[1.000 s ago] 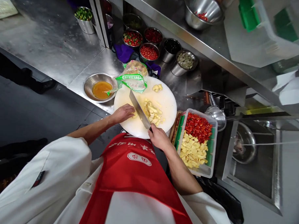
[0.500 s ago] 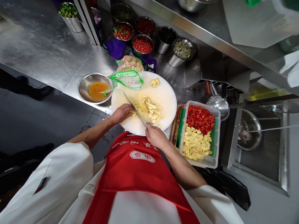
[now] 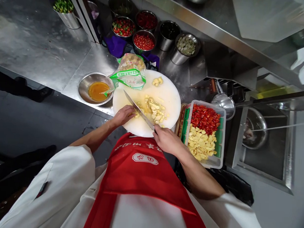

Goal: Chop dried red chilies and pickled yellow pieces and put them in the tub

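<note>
A round white cutting board (image 3: pixel 167 94) bears pale yellow sliced pieces (image 3: pixel 155 109) and a small knobbly piece (image 3: pixel 157 81) near its far edge. My right hand (image 3: pixel 164 137) is closed around the handle of a long knife (image 3: pixel 138 108), whose blade points up and left across the board. Beside the blade, my left hand (image 3: pixel 124 115) rests at the board's left edge, fingers bent together over a small yellow piece that they mostly hide. A green and clear plastic bag (image 3: pixel 130 73) lies on the board's far left edge.
Left of the board sits a metal bowl of orange liquid (image 3: pixel 98 91). At right, a plastic tub (image 3: pixel 222 139) holds red pieces and yellow slices. Metal pots (image 3: pixel 144 42) stand behind, under a steel shelf (image 3: pixel 212 26). A sink (image 3: pixel 265 158) is farther right.
My right hand and the knife handle have shifted slightly right, and more of the blade shows. My left hand stays nearly in place. The view has shifted slightly.
</note>
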The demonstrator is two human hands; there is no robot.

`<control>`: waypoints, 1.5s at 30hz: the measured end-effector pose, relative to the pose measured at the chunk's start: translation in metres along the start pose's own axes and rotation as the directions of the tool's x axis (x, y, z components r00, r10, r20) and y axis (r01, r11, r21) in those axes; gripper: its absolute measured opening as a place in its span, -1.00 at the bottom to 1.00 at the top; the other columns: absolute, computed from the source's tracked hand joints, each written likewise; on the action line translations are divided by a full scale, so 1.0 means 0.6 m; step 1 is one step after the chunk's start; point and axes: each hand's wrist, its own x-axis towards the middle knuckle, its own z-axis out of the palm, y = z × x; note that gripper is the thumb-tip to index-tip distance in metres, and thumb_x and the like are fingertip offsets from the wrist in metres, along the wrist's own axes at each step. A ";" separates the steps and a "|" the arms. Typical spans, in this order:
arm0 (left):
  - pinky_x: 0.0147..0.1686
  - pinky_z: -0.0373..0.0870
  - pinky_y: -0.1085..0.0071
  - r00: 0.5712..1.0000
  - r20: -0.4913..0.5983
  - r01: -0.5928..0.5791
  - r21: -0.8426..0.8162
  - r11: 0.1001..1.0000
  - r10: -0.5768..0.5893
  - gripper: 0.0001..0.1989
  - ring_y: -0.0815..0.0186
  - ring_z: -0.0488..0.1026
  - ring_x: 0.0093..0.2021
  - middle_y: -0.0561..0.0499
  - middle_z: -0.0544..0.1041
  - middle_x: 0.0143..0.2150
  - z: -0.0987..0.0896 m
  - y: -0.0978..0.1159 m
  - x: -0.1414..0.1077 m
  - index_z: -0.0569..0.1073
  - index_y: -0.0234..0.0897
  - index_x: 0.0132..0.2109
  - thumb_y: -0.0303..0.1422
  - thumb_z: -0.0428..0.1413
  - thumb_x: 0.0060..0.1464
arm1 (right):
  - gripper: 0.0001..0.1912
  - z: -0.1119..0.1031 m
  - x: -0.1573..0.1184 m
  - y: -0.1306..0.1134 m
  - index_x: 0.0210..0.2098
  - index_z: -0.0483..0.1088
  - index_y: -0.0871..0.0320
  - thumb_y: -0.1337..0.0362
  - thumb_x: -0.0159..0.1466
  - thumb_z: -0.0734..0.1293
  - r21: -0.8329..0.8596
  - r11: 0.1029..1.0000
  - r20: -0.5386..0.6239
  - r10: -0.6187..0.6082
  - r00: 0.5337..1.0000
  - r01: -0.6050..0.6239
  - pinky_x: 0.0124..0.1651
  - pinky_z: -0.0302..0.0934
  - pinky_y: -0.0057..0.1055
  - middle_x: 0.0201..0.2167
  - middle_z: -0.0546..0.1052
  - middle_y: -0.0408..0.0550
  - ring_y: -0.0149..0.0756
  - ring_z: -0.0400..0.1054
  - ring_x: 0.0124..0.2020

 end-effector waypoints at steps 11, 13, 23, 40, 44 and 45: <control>0.03 0.49 0.25 0.999 0.047 -0.005 0.041 0.999 0.003 -0.76 0.22 0.45 0.02 -0.15 0.50 -0.02 -0.013 0.011 -0.007 0.49 -0.28 -0.06 -0.23 0.09 0.26 | -0.74 0.038 0.061 -0.001 0.02 0.26 0.20 0.22 0.45 0.08 0.055 0.998 -0.026 0.025 0.999 -0.023 -0.15 0.13 -0.36 -0.12 0.57 0.14 -0.13 0.45 -0.11; 0.03 0.50 0.25 0.999 0.040 -0.007 0.053 0.999 0.005 -0.76 0.22 0.45 0.02 -0.15 0.49 -0.02 -0.011 0.010 -0.011 0.49 -0.28 -0.04 -0.24 0.09 0.26 | -0.74 0.029 0.039 0.007 0.01 0.26 0.19 0.22 0.45 0.08 0.062 0.998 -0.037 0.013 0.999 -0.010 -0.15 0.11 -0.37 -0.12 0.56 0.14 -0.13 0.45 -0.11; 0.05 0.49 0.21 0.998 0.058 -0.003 -0.001 1.000 0.004 -0.79 0.20 0.45 0.02 -0.16 0.52 -0.03 -0.012 0.009 -0.008 0.50 -0.28 -0.05 -0.28 0.10 0.25 | -0.77 0.009 -0.004 0.012 -0.04 0.27 0.18 0.23 0.45 0.07 0.032 0.999 0.071 0.028 0.997 -0.030 -0.21 0.08 -0.36 -0.19 0.58 0.14 -0.13 0.47 -0.16; 0.02 0.47 0.22 0.998 0.066 -0.016 -0.011 1.000 0.017 -0.81 0.22 0.45 0.00 -0.14 0.54 -0.08 -0.018 0.013 -0.005 0.51 -0.27 -0.08 -0.30 0.06 0.28 | -0.77 0.026 0.052 0.005 -0.04 0.26 0.19 0.25 0.45 0.07 -0.005 1.000 0.032 -0.008 0.999 0.008 -0.23 0.08 -0.35 -0.17 0.58 0.13 -0.13 0.46 -0.17; 0.01 0.47 0.22 0.998 0.062 -0.008 0.001 1.000 0.008 -0.80 0.22 0.45 -0.01 -0.14 0.54 -0.07 -0.019 0.014 -0.007 0.51 -0.27 -0.07 -0.30 0.04 0.29 | -0.75 0.016 0.051 0.010 -0.01 0.27 0.18 0.22 0.45 0.08 -0.003 1.000 0.011 -0.026 1.000 0.026 -0.20 0.09 -0.37 -0.16 0.57 0.11 -0.13 0.45 -0.14; 0.01 0.47 0.22 0.998 0.065 -0.005 0.002 1.000 0.005 -0.80 0.22 0.46 -0.02 -0.14 0.55 -0.08 -0.019 0.015 -0.007 0.51 -0.27 -0.08 -0.30 0.04 0.30 | -0.75 0.010 0.035 0.015 -0.01 0.27 0.17 0.22 0.45 0.09 0.002 1.000 0.021 -0.024 0.999 0.024 -0.19 0.09 -0.37 -0.16 0.57 0.11 -0.13 0.45 -0.14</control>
